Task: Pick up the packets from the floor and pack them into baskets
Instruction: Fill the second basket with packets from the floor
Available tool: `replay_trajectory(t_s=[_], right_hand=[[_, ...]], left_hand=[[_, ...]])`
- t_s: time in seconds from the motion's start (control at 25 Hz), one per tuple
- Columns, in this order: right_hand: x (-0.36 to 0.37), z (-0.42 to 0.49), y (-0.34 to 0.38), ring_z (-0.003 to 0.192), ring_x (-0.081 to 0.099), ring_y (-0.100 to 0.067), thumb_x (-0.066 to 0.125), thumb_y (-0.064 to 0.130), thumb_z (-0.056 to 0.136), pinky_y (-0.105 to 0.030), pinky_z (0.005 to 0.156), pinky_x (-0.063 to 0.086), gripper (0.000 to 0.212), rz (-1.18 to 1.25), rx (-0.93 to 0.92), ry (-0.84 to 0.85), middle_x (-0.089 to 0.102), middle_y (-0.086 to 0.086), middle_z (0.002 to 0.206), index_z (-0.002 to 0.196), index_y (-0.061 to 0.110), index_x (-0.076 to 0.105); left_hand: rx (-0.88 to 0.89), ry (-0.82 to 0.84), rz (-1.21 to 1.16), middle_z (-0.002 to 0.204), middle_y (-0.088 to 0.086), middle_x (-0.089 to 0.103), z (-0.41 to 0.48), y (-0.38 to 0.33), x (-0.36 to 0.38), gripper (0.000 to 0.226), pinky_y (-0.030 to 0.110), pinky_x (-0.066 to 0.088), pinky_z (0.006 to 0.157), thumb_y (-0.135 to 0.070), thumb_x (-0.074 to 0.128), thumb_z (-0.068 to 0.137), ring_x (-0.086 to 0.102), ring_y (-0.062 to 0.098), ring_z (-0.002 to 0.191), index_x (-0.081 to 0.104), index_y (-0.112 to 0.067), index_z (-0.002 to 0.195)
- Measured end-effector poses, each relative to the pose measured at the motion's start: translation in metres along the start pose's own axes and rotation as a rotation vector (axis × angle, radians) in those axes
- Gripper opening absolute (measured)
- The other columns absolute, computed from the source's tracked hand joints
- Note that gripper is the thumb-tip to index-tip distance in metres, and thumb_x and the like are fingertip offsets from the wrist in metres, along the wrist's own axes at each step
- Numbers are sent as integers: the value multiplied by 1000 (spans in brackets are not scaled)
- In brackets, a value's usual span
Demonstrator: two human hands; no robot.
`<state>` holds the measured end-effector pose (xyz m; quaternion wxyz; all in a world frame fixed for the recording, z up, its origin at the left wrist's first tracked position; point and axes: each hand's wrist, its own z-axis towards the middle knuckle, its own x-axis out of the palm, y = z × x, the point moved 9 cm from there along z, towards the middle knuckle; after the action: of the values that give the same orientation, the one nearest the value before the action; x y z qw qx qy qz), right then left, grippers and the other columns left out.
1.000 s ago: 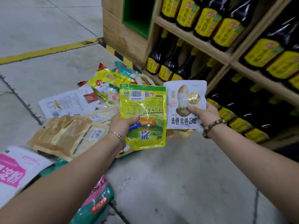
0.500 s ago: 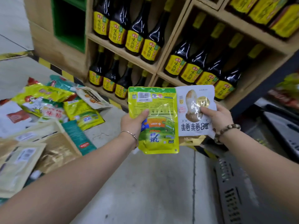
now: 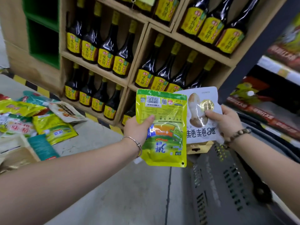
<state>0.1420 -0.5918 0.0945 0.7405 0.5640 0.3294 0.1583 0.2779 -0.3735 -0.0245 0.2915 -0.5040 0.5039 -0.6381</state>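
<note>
Green packet [image 3: 162, 127] is pinched upside down in the left grip [image 3: 138, 129], overlapping the white packet [image 3: 201, 114] held by the right grip [image 3: 225, 122], both above the grey basket [image 3: 227, 184] at near right; other packets [image 3: 53, 127] lie on the floor [image 3: 129, 192] at left.

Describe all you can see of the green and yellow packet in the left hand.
The green and yellow packet is a glossy plastic pouch, print upside down, with a barcode label near its top edge and a small hole in one bottom corner. The left hand holds it upright in the air, thumb on its front. One side edge overlaps the white packet.
</note>
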Motion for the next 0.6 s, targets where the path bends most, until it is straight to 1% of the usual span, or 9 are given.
replay_trajectory(t_s=[0.08,0.16,0.2,0.32,0.44,0.48,0.52,0.56,0.6], right_hand=[[-28,1,5,56,68,-20,65,6,84,-35,51,57,11,50,-5,-26,70,-8,77,95,11,63],[-60,4,7,55,68,-21,65,6,85,-34,49,56,12,68,-16,-56,70,-8,75,95,10,63],[-78,6,8,55,68,-21,66,6,84,-34,49,55,12,76,-26,-72,71,-8,73,96,9,63],[-136,11,6,51,67,-20,64,4,85,-30,44,52,11,117,-43,-106,71,-4,63,94,10,62],[-188,14,-4,48,66,-21,61,2,87,-29,40,51,9,158,-38,-132,70,-5,60,91,9,62],[-203,14,-7,50,67,-22,61,3,87,-31,42,52,8,163,-35,-138,70,-7,62,91,10,62],[-219,15,-9,54,68,-25,62,5,87,-34,45,54,7,157,-38,-149,72,-10,67,92,9,63],[-236,17,-10,60,70,-28,63,8,86,-37,49,56,10,149,-46,-165,73,-12,74,96,9,63],[-258,20,-12,65,70,-30,65,10,86,-40,53,57,14,148,-59,-192,73,-14,80,100,9,63]], left_hand=[[38,26,12,98,8,69,-9,-12,26,4,39,50,91,-18,62,88,65,25,95,66,-19,90],[73,51,53,98,6,68,-17,-22,53,6,33,48,87,-16,59,90,63,22,92,64,-20,91],[93,71,73,98,5,68,-21,-25,68,7,33,48,86,-16,58,91,63,21,92,63,-21,91],[139,135,121,98,4,69,-28,-29,118,11,42,49,92,-15,58,91,64,24,97,64,-24,89],[171,187,138,95,2,69,-37,-34,169,10,43,49,92,-13,60,89,65,24,96,65,-18,95],[198,199,141,93,2,69,-40,-41,184,8,40,51,89,-13,60,89,66,22,94,65,-17,94],[224,205,144,90,0,69,-42,-49,200,6,33,53,83,-13,60,89,68,18,88,65,-17,90],[251,197,143,83,-2,67,-43,-56,216,7,23,54,72,-13,60,89,68,8,77,64,-18,86],[278,181,137,77,-6,64,-42,-64,234,9,15,51,59,-13,60,89,64,-1,63,62,-18,83]])
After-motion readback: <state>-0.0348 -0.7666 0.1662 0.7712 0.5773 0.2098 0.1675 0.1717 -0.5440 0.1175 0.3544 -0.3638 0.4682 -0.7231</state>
